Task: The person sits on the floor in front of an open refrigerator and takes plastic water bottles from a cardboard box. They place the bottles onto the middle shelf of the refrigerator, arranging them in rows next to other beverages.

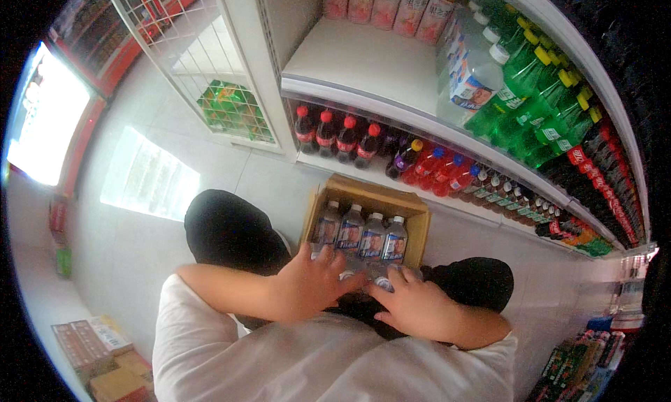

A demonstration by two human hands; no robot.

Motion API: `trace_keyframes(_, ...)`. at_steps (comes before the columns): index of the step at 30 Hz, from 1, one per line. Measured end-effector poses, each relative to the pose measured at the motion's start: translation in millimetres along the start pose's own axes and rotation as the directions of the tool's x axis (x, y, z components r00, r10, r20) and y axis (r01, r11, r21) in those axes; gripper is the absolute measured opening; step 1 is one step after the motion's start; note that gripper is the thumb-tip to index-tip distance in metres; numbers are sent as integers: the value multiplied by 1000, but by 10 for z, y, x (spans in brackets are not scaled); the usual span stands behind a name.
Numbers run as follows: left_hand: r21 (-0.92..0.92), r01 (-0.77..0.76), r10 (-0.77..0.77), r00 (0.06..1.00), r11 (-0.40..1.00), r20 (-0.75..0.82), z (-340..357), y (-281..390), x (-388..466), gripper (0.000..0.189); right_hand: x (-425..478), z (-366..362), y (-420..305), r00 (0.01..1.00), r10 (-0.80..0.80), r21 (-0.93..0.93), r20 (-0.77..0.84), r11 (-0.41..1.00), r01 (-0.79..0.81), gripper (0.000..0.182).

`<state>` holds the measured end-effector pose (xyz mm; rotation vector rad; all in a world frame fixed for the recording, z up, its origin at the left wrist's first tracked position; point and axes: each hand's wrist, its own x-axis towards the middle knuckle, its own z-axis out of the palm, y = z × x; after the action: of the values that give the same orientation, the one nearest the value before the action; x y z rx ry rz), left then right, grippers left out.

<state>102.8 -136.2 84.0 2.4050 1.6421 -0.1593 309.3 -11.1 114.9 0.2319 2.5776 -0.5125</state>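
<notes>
A cardboard box (425,229) stands on the floor between my knees, its top side open. Clear plastic bottles (373,239) with white caps and blue printed labels stand in it in a row. Nearer to me, more clear bottles (361,266) lie partly beneath my fingers. My left hand (314,281) rests over these at the left, fingers bent on or just above the bottles. My right hand (409,300) is at their right, its fingers over a bottle cap. The index fingers of both hands nearly meet. Whether either hand grips a bottle is unclear.
Beyond the box runs a shelf unit (361,95) with cola bottles (346,139) below and large green bottles (540,108) at the upper right. A white wire rack (230,108) stands left. Cardboard cartons (112,373) lie at lower left, packed drinks (576,365) at lower right.
</notes>
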Motion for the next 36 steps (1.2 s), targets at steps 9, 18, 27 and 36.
trace_keyframes(9, 61, 87, -97, 980, 994, 174, 35, -450, 195, 45, 320, 61, 504, 980, -55, 179, -191, 980, 90, 51)
trace_keyframes(18, -385, -53, 175, 941, 922, 290, -33, -804, 499, 28, 812, 187, 1065, 928, -32, 435, -370, 877, 203, 35)
trace_keyframes(27, -693, -65, -201, 934, 718, -296, 43, -1758, 666, 23, 1442, 846, 1121, 959, 202, 867, -200, 493, 77, 42)
trace_keyframes(36, -797, -1, -715, 440, 605, -543, 96, -1409, 883, 24, 1414, 506, 1201, 991, 15, 706, 130, -703, -82, 63)
